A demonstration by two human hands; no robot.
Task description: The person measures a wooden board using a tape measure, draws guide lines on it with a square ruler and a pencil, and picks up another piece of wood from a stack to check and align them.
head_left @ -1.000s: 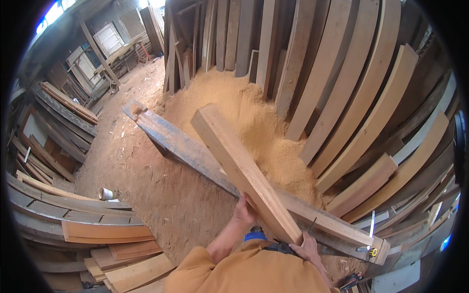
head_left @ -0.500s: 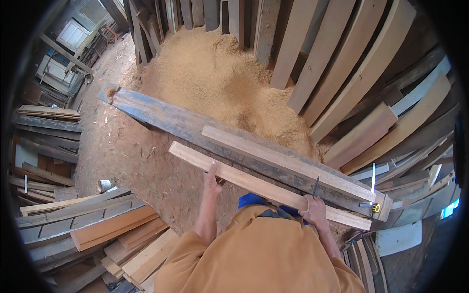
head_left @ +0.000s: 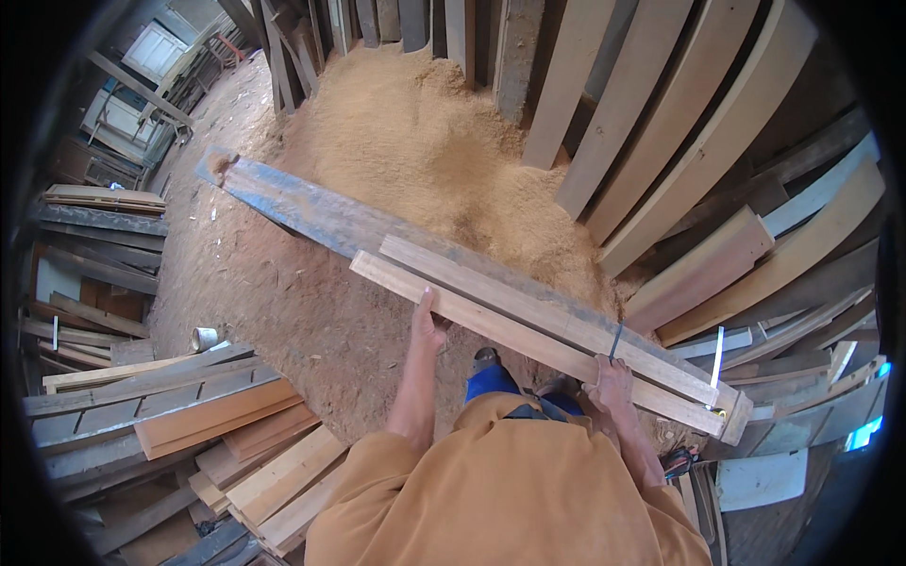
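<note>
A long, pale wooden board (head_left: 514,337) lies slantwise in front of me. My left hand (head_left: 429,324) grips it near its far left end, thumb on top and fingers underneath. Closer to its right end, my right hand (head_left: 611,382) is closed round it. A thin dark stick, perhaps a pencil (head_left: 616,343), pokes up from the right hand. Just beyond and alongside lies a second pale board (head_left: 528,300) on a long, worn plank bench (head_left: 311,208) with blue paint. At the right end, a yellow tape measure (head_left: 720,412) is mostly hidden, beside a thin white strip (head_left: 717,357).
A sawdust heap (head_left: 406,141) spreads behind the bench. Tall planks (head_left: 628,113) lean at the back right. Stacked boards (head_left: 222,415) lie at the lower left, with a white pot (head_left: 204,339) beside them. My blue-clad leg (head_left: 491,380) shows below the held board.
The held board has moved right and toward the bench, close against the second board, with both hands still on it. Its right end now covers most of the tape measure.
</note>
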